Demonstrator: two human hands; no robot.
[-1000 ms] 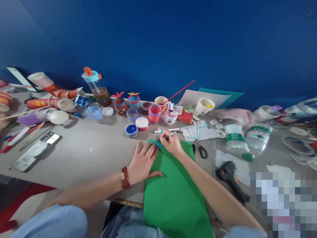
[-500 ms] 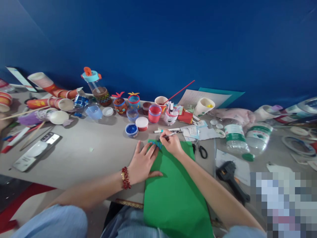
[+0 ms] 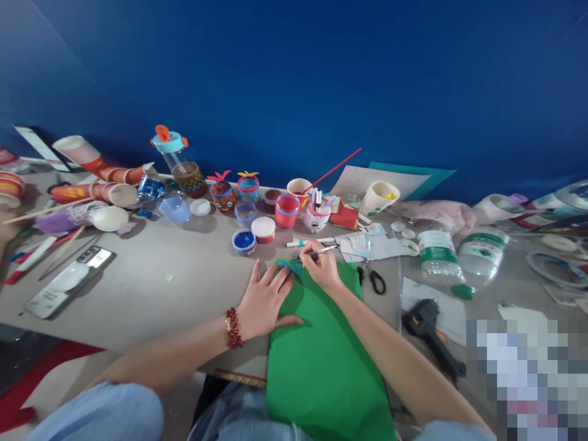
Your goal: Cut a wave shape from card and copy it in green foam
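A green sheet (image 3: 326,361) lies on the table in front of me and hangs over its near edge. My left hand (image 3: 266,303) rests flat with fingers spread, across the sheet's upper left edge, its fingertips on a small blue piece (image 3: 294,266) at the top left corner. A pen (image 3: 327,248) is pinched in my right hand (image 3: 320,266), which rests on the sheet's top edge just right of that piece. The pen's tip is hidden by my fingers.
Black-handled scissors (image 3: 377,282) and a black glue gun (image 3: 432,337) lie to the right, beside clear bottles (image 3: 436,254). Paint pots (image 3: 244,242) and cups stand beyond the sheet. A phone (image 3: 68,282) lies left. Another person's hand (image 3: 7,233) shows at the far left.
My right hand has shifted slightly to the right, and the pen in it now leans lower, showing more of its length. My left hand has stayed in place.
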